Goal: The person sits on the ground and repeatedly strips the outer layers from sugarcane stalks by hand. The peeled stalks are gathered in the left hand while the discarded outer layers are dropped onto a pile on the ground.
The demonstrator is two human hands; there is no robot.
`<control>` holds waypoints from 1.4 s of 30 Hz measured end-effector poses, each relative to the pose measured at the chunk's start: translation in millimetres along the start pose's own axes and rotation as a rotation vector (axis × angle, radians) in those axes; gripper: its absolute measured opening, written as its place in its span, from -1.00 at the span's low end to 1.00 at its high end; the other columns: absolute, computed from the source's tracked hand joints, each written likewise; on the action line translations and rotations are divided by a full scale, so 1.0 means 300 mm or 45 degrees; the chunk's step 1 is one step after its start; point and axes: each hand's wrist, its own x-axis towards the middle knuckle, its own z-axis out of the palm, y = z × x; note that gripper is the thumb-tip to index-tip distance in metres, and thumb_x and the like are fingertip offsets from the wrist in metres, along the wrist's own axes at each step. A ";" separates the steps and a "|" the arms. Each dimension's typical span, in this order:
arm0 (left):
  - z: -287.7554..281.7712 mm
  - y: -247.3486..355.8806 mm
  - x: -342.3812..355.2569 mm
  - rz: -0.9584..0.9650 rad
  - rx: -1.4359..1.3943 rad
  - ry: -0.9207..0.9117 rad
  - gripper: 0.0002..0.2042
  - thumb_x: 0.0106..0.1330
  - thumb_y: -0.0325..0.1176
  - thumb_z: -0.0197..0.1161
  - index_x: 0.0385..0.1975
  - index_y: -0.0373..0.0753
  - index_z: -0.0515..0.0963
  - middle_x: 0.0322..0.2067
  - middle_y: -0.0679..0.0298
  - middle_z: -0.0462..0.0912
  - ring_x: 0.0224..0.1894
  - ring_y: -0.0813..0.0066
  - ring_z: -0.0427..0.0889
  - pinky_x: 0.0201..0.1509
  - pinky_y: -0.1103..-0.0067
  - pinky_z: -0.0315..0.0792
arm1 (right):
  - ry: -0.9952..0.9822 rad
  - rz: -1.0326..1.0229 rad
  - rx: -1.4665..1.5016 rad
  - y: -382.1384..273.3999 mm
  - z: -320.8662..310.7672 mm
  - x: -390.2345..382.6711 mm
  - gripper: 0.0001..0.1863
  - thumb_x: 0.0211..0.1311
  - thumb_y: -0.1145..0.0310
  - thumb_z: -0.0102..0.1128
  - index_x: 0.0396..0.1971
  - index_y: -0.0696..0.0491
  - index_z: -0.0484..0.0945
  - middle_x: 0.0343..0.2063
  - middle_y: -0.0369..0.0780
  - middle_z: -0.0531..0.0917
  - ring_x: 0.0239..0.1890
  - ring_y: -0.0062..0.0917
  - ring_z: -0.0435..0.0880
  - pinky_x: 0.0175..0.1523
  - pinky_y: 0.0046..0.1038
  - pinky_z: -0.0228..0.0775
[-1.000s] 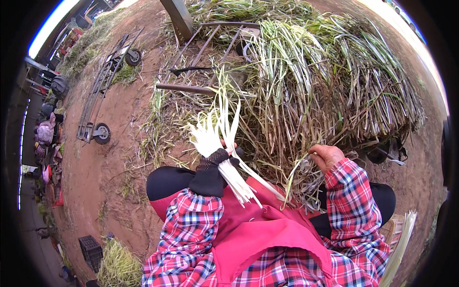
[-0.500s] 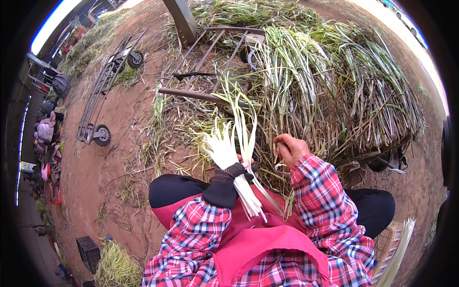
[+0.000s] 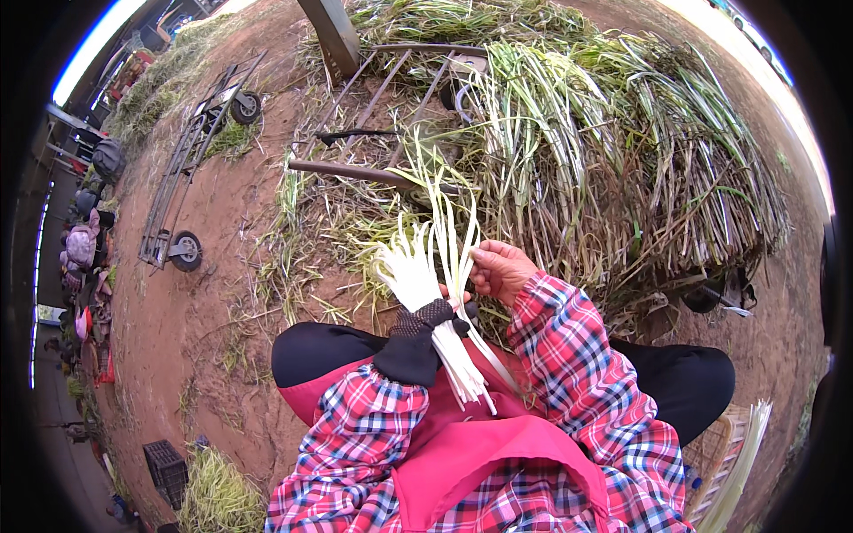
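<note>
My left hand [image 3: 422, 327], in a dark fingerless glove with the fingertips bare, is wrapped around a bundle of white leafy stalks [image 3: 410, 274]. Their cut ends stick out below the fist, over my pink apron. One longer stalk with pale green leaves [image 3: 460, 240] stands apart on the right side of the bundle, its lower end also in the left hand. My bare right hand [image 3: 503, 269] is beside it, thumb and forefinger pinched on the edge of one of its leaves.
A large heap of leafy stalks [image 3: 640, 169] lies ahead on the right, by a metal frame [image 3: 355, 173] and a post [image 3: 330, 35]. A wheeled cart [image 3: 191, 160] is at left. Lower left are a black crate [image 3: 165, 471] and trimmings [image 3: 222, 493]; a basket [image 3: 715, 462] stands at lower right.
My right hand has moved left and slightly up, away from the heap, and its fingers have closed on a leaf of the separate stalk. The left hand keeps its grip.
</note>
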 end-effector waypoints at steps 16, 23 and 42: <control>0.053 0.012 -0.002 0.001 0.248 0.196 -0.77 -0.03 -0.42 0.28 -0.39 -0.29 0.42 -0.54 0.26 0.52 -0.61 0.53 0.49 -0.57 0.67 0.41 | 0.170 -0.450 -0.433 -0.003 0.071 -0.187 -0.92 0.18 0.40 -0.07 -0.38 0.08 0.31 -0.57 -0.25 0.52 -0.52 -0.61 0.51 -0.50 -0.62 0.37; 0.015 0.063 0.015 -0.093 -0.075 0.104 -0.84 0.06 -0.43 0.20 -0.40 -0.29 0.39 -0.52 0.26 0.50 -0.56 0.56 0.45 -0.52 0.72 0.37 | 0.366 -0.251 -1.089 -0.177 -0.203 -0.422 -0.93 0.14 0.42 0.01 -0.44 0.09 0.36 -0.74 -0.37 0.42 -0.73 -0.72 0.40 -0.68 -0.70 0.21; -0.001 0.194 -0.004 0.224 -0.120 0.099 -0.78 0.06 -0.50 0.17 -0.27 -0.30 0.39 -0.34 0.19 0.50 -0.47 0.58 0.50 -0.39 0.74 0.45 | -0.054 -0.392 -1.772 0.010 -0.042 -0.461 -0.83 0.19 0.27 -0.08 -0.36 0.07 0.37 -0.76 -0.19 0.40 -0.67 -0.42 0.46 -0.56 -0.45 0.28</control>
